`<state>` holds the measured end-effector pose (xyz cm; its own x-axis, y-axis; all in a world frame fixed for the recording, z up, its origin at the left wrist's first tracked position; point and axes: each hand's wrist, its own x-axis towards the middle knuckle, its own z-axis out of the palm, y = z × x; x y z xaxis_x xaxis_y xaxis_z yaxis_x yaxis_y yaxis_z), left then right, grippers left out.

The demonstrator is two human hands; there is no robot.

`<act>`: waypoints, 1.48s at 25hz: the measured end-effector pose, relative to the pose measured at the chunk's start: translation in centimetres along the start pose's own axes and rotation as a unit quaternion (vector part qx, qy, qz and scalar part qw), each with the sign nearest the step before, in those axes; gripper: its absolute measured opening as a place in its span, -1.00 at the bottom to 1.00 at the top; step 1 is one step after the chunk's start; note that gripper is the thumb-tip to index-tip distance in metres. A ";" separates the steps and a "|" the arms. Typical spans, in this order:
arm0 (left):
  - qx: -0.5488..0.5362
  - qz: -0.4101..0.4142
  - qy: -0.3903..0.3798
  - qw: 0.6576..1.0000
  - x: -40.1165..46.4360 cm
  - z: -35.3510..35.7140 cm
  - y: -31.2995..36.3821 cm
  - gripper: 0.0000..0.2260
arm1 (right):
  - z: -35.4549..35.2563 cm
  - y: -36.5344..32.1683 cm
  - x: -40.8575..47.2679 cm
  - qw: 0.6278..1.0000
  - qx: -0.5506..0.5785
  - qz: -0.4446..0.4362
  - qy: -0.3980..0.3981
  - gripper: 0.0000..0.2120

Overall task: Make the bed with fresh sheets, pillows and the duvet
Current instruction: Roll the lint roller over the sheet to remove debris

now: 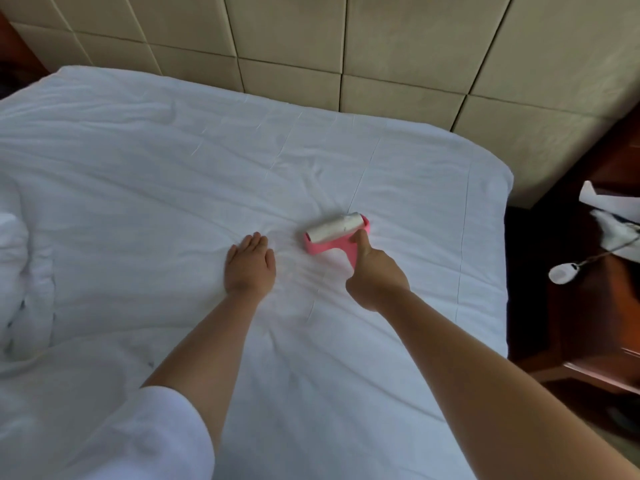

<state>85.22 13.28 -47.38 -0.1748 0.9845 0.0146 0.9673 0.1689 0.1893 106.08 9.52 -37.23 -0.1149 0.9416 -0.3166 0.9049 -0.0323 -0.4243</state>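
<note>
A white fitted sheet (173, 161) covers the mattress and shows fine creases. My left hand (250, 265) lies flat on the sheet with its palm down and its fingers together. Just to its right, my right hand (372, 271) grips the handle of a pink lint roller (334, 233), thumb stretched along the handle. The roller's white drum rests on the sheet. A bunched white duvet or pillow (20, 271) lies at the left edge of the bed.
A padded beige headboard (346, 39) runs behind the bed. A dark wooden nightstand (609, 306) stands to the right, carrying white papers (609, 216) and a white corded device (562, 271). The mattress corner (498, 174) is at the right.
</note>
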 end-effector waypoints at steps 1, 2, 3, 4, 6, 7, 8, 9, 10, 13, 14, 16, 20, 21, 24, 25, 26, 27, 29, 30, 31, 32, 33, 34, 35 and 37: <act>0.005 0.014 -0.004 1.000 -0.6 -0.2 -0.4 -0.61 | -0.1 -0.4 -0.3 1.000 0.000 -0.005 0.012 -0.23; 0.011 0.020 -0.009 1.000 -1.1 -0.4 -0.8 -0.61 | -0.1 -1.1 -0.4 1.000 0.003 -0.016 0.025 -0.23; 0.020 0.017 -0.010 1.000 -1.5 -0.5 -1.1 -0.60 | 0.1 -1.8 -0.5 0.999 0.009 -0.030 0.035 -0.23; 0.032 0.007 -0.008 0.999 -1.8 -0.5 -1.5 -0.59 | 0.4 -2.5 -0.5 0.998 0.016 -0.042 0.037 -0.24; 0.044 -0.029 0.005 0.999 -2.3 -0.6 -2.3 -0.58 | 1.4 -3.7 -0.4 0.998 0.020 -0.053 0.024 -0.26; 0.042 -0.045 0.010 0.998 -2.5 -0.5 -2.6 -0.58 | 2.0 -4.0 -0.2 0.999 0.016 -0.050 0.013 -0.25; 0.040 -0.058 0.014 0.997 -2.6 -0.2 -2.8 -0.57 | 2.6 -4.2 0.1 0.999 0.008 -0.043 0.005 -0.26; 0.040 -0.066 0.017 0.997 -2.5 0.0 -2.7 -0.57 | 3.0 -4.3 0.6 0.999 0.001 -0.037 0.001 -0.26; 0.041 -0.073 0.022 0.996 -2.2 0.2 -2.7 -0.56 | 3.2 -4.5 1.5 0.999 -0.004 -0.033 0.000 -0.26; 0.029 -0.095 0.047 0.994 -0.7 0.9 -2.8 -0.54 | 3.2 -5.4 4.3 0.999 -0.012 -0.035 0.004 -0.28; 0.024 -0.106 0.057 0.992 -0.2 1.2 -2.9 -0.53 | 3.2 -5.8 5.3 0.999 -0.011 -0.036 0.002 -0.28; 0.010 -0.128 0.076 0.989 1.1 1.6 -3.2 -0.46 | 3.3 -6.6 7.6 0.999 -0.007 -0.038 0.000 -0.26; 0.007 -0.124 0.120 0.985 2.9 2.6 -3.5 -0.38 | 3.6 -8.2 11.8 0.999 0.000 -0.043 0.005 -0.26; 0.007 -0.121 0.130 0.984 3.3 2.8 -3.6 -0.40 | 3.6 -8.6 12.9 0.999 0.001 -0.047 0.007 -0.26; 0.006 -0.116 0.145 0.983 4.1 3.2 -3.9 -0.45 | 3.5 -9.8 15.2 0.998 0.005 -0.059 0.005 -0.24; 0.009 -0.115 0.145 0.983 4.2 3.3 -3.9 -0.45 | 3.5 -9.9 15.6 0.998 0.005 -0.060 0.004 -0.25; 0.012 -0.115 0.142 0.983 4.2 3.3 -3.9 -0.45 | 3.5 -10.0 15.8 0.998 0.005 -0.059 0.002 -0.25; 0.014 -0.113 0.136 0.984 4.3 3.3 -3.9 -0.44 | 3.5 -9.9 15.7 0.998 0.006 -0.058 0.002 -0.27; 0.020 -0.113 0.122 0.986 4.3 3.0 -3.8 -0.42 | 3.5 -9.5 15.0 0.998 0.008 -0.057 -0.002 -0.28; 0.023 -0.113 0.116 0.986 4.2 2.7 -3.6 -0.40 | 3.3 -9.3 14.3 0.998 0.007 -0.057 -0.004 -0.27; 0.027 -0.112 0.109 0.987 4.0 2.5 -3.6 -0.39 | 3.2 -8.9 13.6 0.998 0.006 -0.057 -0.008 -0.26; 0.032 -0.109 0.098 0.989 3.6 2.3 -3.5 -0.36 | 3.1 -8.4 12.8 0.998 0.006 -0.056 -0.013 -0.23; 0.038 -0.104 0.082 0.990 3.0 2.2 -3.4 -0.34 | 3.0 -7.9 11.9 0.998 0.007 -0.054 -0.018 -0.22; 0.045 -0.099 0.065 0.992 2.3 2.1 -3.2 -0.31 | 3.0 -7.5 10.9 0.998 0.007 -0.052 -0.022 -0.20; 0.048 -0.092 0.049 0.993 1.5 1.8 -2.9 -0.28 | 2.8 -7.0 9.8 0.998 0.008 -0.050 -0.024 -0.20; 0.045 -0.075 0.022 0.996 0.3 1.3 -2.6 -0.27 | 2.9 -6.2 7.7 0.999 0.008 -0.043 -0.027 -0.20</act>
<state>82.91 13.17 -49.17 -0.3247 0.9451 0.0372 0.9420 0.3195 0.1030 98.39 16.03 -39.48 -0.2139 0.9219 -0.3230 0.8842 0.0422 -0.4651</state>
